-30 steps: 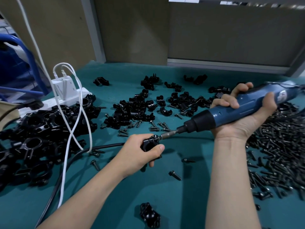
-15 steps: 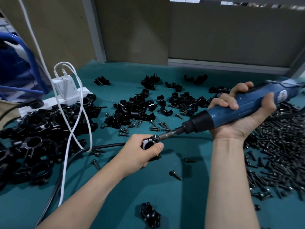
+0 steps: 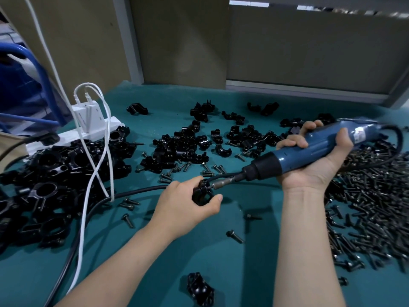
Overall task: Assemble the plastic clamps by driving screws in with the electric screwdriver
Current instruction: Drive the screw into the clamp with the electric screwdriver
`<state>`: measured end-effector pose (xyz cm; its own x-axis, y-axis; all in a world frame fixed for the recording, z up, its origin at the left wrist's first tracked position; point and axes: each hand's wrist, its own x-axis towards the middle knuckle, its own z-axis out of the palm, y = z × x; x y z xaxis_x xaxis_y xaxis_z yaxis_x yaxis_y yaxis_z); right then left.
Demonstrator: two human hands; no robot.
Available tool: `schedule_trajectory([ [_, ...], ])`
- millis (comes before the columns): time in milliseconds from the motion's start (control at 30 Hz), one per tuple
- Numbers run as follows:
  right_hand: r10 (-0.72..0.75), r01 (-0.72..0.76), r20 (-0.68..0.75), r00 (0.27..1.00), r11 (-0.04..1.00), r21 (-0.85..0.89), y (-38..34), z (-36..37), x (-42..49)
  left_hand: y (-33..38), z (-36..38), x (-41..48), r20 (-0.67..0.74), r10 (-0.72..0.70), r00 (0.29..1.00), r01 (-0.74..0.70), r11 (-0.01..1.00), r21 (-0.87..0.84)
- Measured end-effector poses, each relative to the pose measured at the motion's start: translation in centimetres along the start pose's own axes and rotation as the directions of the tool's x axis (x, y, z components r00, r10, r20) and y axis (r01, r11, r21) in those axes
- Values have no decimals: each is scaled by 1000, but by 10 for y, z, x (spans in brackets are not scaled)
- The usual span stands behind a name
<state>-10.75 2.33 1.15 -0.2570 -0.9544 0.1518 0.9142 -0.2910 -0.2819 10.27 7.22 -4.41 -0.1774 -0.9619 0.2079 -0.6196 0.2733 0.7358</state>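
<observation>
Head view: both forearms come in from the bottom edge over the teal desk (image 3: 254, 251), and they meet at the clamp.
Left hand (image 3: 183, 209): knuckles up, fingers and thumb wrapped tight round the black plastic clamp (image 3: 202, 192), low over the desk. I cannot tell whether it touches the surface.
Right hand (image 3: 318, 167): up and to the right of the clamp, palm facing the camera, fingers curled over the blue electric screwdriver (image 3: 309, 149), thumb on its near side.
Bit (image 3: 223, 182): the tool slants down to the left and its metal tip sits against the clamp's right side.
Screw heap (image 3: 365, 207): piled well to the right of the clamp, with strays scattered beyond it and in front.
Clamp halves (image 3: 183, 147): strewn beyond the clamp.
Assembled heap (image 3: 51, 173): well left of the clamp, white cables (image 3: 104, 156) draped across it, power strip (image 3: 66, 138) behind.
Spare clamp (image 3: 200, 289): lying nearer the camera than the clamp, between the forearms.
</observation>
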Motion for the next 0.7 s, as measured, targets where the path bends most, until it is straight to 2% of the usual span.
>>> schedule_trajectory([
  [100, 0, 0, -21, 1000, 1000, 3, 2, -1, 2, -1, 2, 0, -62, 30, 998, -23, 995, 98],
  [267, -14, 14, -13, 1000, 1000, -10, 5, 0, 3, -6, 5, -1, -57, 2, 998, -6, 998, -68],
  [467, -25, 25, -55, 998, 1000, -12, 8, -4, 3, -5, 7, -1, -66, 11, 998, -15, 998, -60],
  [700, -14, 14, -19, 1000, 1000, -21, 10, -2, 3, -4, 6, 0, -58, -13, 998, 9, 997, -76],
])
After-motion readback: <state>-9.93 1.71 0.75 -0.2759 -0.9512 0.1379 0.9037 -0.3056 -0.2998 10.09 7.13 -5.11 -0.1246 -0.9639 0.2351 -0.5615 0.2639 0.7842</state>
